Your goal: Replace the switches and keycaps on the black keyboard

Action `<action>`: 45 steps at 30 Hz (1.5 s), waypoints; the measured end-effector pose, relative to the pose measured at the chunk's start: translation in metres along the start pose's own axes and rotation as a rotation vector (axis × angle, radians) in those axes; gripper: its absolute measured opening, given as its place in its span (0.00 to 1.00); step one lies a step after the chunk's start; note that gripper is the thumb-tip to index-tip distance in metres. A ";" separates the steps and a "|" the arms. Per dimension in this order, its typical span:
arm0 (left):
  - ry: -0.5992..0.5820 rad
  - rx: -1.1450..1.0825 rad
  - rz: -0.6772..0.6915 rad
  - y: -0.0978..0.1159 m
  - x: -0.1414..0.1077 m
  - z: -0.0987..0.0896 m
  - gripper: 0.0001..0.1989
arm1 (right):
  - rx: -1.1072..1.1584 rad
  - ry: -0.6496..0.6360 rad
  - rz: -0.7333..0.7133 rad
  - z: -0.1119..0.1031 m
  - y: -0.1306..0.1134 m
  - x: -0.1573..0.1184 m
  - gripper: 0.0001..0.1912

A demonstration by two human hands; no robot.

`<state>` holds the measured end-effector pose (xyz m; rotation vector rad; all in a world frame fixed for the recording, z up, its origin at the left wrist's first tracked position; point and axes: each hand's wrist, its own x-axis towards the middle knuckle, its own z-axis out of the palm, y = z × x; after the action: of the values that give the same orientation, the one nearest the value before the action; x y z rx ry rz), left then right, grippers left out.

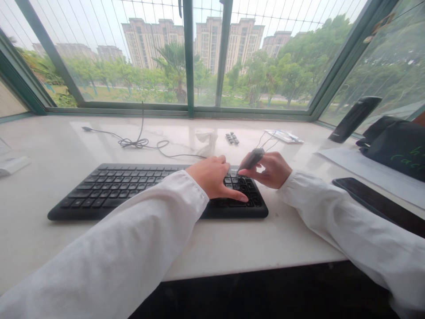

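One keyboard (113, 188) lay across the frame's left and centre. The left hand (212, 176) arched over its right end, thumb outstretched; its grasp could not be told. The right hand (270, 170), fingers bent, pinched one dark tool (254, 158). Right of upper centre lay small keycaps (232, 138), too blurred to count.

Extending left arm (126, 248) diagonally from lower left of frame to centre. Holding left hand (212, 177) there, palm down, thumb stretched rightward, other fingers bent. Bringing right arm (332, 217) in from lower right, angled up and leftward. Holding right hand (274, 170) just right of centre, thumb pointing left, thumb and fingers pinched.
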<state>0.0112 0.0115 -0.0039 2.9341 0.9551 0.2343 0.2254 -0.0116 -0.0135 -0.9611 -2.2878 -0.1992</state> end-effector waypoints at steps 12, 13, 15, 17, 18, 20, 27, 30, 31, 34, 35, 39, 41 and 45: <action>0.014 -0.010 0.005 0.000 -0.001 0.001 0.47 | 0.008 0.059 -0.196 0.004 0.002 -0.004 0.08; 0.013 -0.009 0.006 0.000 -0.001 0.001 0.47 | 0.001 0.064 -0.209 0.004 0.002 -0.005 0.08; 0.011 -0.009 0.007 0.000 -0.001 0.001 0.48 | -0.019 0.065 -0.228 0.004 0.002 -0.005 0.07; 0.009 -0.007 0.003 0.000 -0.001 0.000 0.48 | -0.058 0.080 -0.209 0.002 0.002 -0.005 0.07; 0.007 -0.005 0.001 0.000 -0.001 0.000 0.48 | -0.082 0.108 -0.181 0.001 0.002 -0.005 0.07; 0.007 -0.003 -0.006 0.001 -0.001 0.000 0.49 | -0.129 0.177 -0.092 -0.001 0.002 -0.005 0.08; 0.012 0.010 -0.008 0.001 -0.002 0.000 0.46 | -0.024 0.134 -0.137 -0.003 -0.003 -0.006 0.07; 0.014 0.007 -0.006 0.001 -0.002 0.000 0.46 | 0.011 0.122 -0.192 0.000 -0.002 -0.006 0.05; 0.014 0.008 -0.006 0.001 -0.002 0.000 0.46 | 0.009 0.115 -0.188 0.001 -0.001 -0.006 0.05; 0.009 0.011 -0.007 0.002 -0.002 0.000 0.45 | -0.006 0.082 -0.140 0.003 -0.001 -0.006 0.08; 0.008 0.011 -0.008 0.002 -0.002 0.000 0.45 | -0.008 0.073 -0.132 0.002 -0.001 -0.006 0.08; 0.007 0.003 0.001 0.001 -0.001 0.000 0.45 | -0.006 0.056 -0.175 0.003 0.000 -0.008 0.07; 0.009 -0.003 0.004 0.000 -0.001 0.001 0.46 | -0.037 0.042 -0.207 0.003 0.003 -0.010 0.07; 0.012 -0.018 0.006 0.000 -0.001 0.001 0.47 | -0.169 -0.049 -0.230 0.002 0.008 -0.014 0.08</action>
<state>0.0108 0.0110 -0.0046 2.9228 0.9409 0.2592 0.2371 -0.0132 -0.0247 -0.7895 -2.4555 -0.4775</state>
